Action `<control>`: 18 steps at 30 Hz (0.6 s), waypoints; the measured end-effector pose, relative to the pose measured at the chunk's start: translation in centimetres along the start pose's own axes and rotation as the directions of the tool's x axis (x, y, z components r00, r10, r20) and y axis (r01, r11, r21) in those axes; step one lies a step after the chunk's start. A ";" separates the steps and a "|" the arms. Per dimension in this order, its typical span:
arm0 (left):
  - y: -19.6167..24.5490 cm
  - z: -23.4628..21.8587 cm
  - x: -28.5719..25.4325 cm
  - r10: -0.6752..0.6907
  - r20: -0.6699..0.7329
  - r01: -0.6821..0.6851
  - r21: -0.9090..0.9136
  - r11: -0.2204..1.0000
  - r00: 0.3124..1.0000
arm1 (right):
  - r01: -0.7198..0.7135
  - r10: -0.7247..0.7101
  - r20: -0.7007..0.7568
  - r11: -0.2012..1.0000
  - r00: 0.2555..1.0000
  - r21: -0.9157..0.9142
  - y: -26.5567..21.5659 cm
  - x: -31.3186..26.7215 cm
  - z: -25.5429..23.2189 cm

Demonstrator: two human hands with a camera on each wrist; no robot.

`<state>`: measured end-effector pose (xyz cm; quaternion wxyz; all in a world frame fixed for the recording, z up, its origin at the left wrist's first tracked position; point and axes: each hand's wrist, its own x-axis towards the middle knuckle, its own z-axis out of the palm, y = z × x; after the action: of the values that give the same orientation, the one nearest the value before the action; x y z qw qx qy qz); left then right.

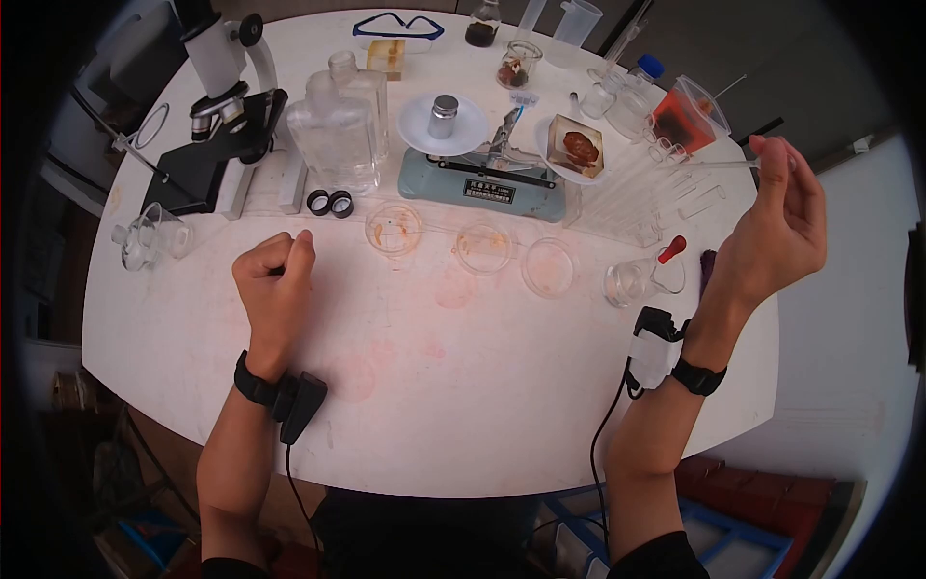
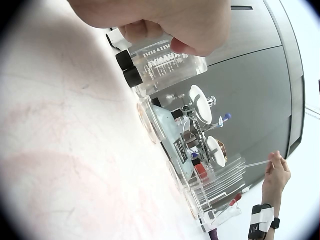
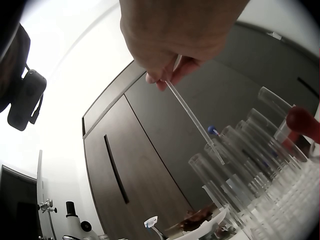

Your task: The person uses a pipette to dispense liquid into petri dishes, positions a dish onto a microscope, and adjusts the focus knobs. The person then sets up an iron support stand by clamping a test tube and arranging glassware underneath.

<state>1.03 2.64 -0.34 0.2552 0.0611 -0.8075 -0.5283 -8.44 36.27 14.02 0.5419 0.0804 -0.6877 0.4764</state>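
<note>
My right hand (image 1: 776,217) is raised at the right and pinches a thin clear glass rod (image 3: 192,116) between thumb and fingertips. The rod slants down, its lower end overlapping the mouths of the clear test tubes (image 3: 200,165) in the right wrist view. Those tubes stand in a clear rack (image 1: 627,212). At the left, my left hand (image 1: 275,280) is curled into a fist above the table, with nothing seen in it. Nearest to it are two black ring-shaped caps (image 1: 330,203), a petri dish (image 1: 394,230) and a clear flat bottle (image 1: 333,135).
Behind the petri dishes stands a balance (image 1: 482,188) carrying a metal weight (image 1: 443,118) and a specimen block (image 1: 577,147). A microscope (image 1: 217,87) occupies the left. Below my right hand sits small glassware (image 1: 627,285) with a red dropper bulb (image 1: 672,249). A red-filled container (image 1: 690,121) is behind.
</note>
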 end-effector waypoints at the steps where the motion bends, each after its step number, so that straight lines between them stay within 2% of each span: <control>1: 0.0 0.0 0.0 -0.006 -0.002 0.006 -0.002 1.000 1.000 | -0.008 0.008 0.001 1.000 1.000 -0.006 -0.1 0.0 0.0; 12: 0.0 0.0 0.0 0.006 -0.001 -0.006 0.000 1.000 1.000 | -0.010 0.010 0.012 0.999 1.000 -0.049 -0.3 0.0 0.0; 18: 0.1 0.0 0.0 -0.008 -0.001 0.008 -0.008 1.000 1.000 | 0.023 -0.014 0.082 0.994 0.997 -0.108 -0.4 0.0 0.1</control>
<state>1.07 2.74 -0.24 0.2538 0.0637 -0.8050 -0.5324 -8.27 35.98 14.21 0.5217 0.0763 -0.7333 0.4294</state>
